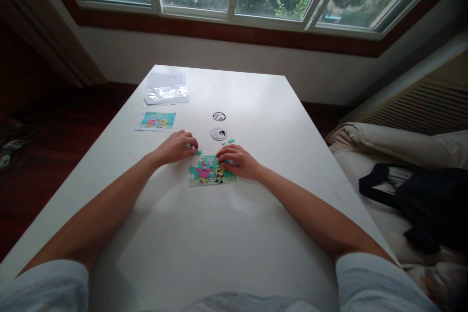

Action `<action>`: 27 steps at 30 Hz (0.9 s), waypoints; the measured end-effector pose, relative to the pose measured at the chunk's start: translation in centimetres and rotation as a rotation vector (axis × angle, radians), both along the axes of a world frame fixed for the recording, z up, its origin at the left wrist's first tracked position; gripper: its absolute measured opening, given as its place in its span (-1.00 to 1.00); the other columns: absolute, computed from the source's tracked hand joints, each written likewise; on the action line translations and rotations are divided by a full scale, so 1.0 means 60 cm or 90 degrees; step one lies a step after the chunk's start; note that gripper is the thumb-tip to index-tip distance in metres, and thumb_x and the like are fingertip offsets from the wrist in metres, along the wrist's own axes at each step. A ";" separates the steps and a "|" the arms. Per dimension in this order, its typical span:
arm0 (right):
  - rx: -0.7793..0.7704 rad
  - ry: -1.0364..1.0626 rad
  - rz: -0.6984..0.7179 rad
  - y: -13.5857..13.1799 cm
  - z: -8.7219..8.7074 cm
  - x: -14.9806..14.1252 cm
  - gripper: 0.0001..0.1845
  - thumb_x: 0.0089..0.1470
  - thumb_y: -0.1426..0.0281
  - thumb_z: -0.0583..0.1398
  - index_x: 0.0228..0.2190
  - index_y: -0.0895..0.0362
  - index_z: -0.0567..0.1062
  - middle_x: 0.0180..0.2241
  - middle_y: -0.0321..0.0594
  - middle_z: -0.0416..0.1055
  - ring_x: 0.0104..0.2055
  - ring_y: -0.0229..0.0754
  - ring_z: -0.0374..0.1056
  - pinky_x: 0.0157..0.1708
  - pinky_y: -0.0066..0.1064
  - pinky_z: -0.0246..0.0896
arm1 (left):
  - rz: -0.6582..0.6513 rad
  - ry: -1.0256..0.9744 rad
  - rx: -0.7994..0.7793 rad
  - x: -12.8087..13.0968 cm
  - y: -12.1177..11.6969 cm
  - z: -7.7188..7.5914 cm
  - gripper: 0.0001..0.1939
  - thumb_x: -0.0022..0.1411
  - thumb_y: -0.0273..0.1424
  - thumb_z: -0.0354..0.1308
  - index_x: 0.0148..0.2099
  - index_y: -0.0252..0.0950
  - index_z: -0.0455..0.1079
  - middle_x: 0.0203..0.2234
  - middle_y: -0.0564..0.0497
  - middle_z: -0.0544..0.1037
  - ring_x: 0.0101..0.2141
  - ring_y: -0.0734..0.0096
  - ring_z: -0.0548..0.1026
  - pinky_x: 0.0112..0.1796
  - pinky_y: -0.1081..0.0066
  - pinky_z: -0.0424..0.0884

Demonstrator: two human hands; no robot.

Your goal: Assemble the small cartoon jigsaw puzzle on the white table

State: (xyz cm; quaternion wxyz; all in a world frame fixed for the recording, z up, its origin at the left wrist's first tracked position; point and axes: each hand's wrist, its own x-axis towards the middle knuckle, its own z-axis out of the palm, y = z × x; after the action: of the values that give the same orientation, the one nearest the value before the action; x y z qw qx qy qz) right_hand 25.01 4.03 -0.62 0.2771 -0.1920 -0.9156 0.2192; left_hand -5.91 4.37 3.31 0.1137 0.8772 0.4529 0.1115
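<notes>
A partly joined jigsaw puzzle [204, 175] lies flat on the white table, showing a pink starfish, a pale green figure and a yellow square character. Its upper left edge is uneven. My left hand [177, 147] is just beyond that corner, fingers curled around a small teal puzzle piece [188, 146]. Beside its fingertips rests another loose piece [199, 152]. Over the puzzle's right side lies my right hand [241, 162], thumb and fingers apart, touching the surface and hiding part of the picture. Past it are a few loose teal pieces [231, 141].
A reference picture [158, 120] of the same scene lies at the left, with a clear plastic bag [167, 88] behind it. Two round discs [218, 134] sit beyond the puzzle. Right of the table [204, 243], a dark bag [431, 200] rests on a pale cushioned seat.
</notes>
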 end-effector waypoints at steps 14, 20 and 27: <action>0.000 0.003 0.003 0.000 0.003 -0.001 -0.81 0.32 0.26 0.18 -0.18 0.03 0.59 -0.04 -0.15 0.56 0.07 -0.08 0.42 0.19 -0.12 0.22 | 0.058 0.130 0.049 0.042 -0.036 0.014 -0.84 0.27 -0.35 0.18 -0.13 -0.22 0.54 -0.17 -0.10 0.56 -0.13 0.13 0.42 -0.12 0.21 0.29; 0.000 0.000 -0.001 0.002 0.001 0.000 -0.82 0.32 0.26 0.19 -0.17 0.03 0.58 -0.03 -0.16 0.55 0.07 -0.09 0.41 0.18 -0.13 0.22 | 0.068 0.108 -0.042 0.035 -0.030 0.003 -0.82 0.20 -0.27 0.21 -0.19 -0.22 0.51 -0.17 -0.08 0.51 -0.11 0.12 0.40 -0.08 0.20 0.25; 0.032 -0.021 -0.010 -0.002 0.000 0.001 -0.81 0.31 0.25 0.20 -0.13 0.03 0.57 0.00 -0.14 0.53 0.10 -0.06 0.38 0.18 -0.12 0.21 | 0.077 0.107 -0.066 0.036 -0.030 0.001 -0.84 0.20 -0.29 0.16 -0.22 -0.22 0.48 -0.18 -0.07 0.52 -0.11 0.13 0.40 -0.10 0.21 0.24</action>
State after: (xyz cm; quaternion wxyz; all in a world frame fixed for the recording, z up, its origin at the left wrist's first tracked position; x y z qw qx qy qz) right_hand 25.10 3.90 -0.62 0.2686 -0.1955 -0.9237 0.1906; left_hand -3.74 2.55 3.39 0.1134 0.8475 0.5182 0.0204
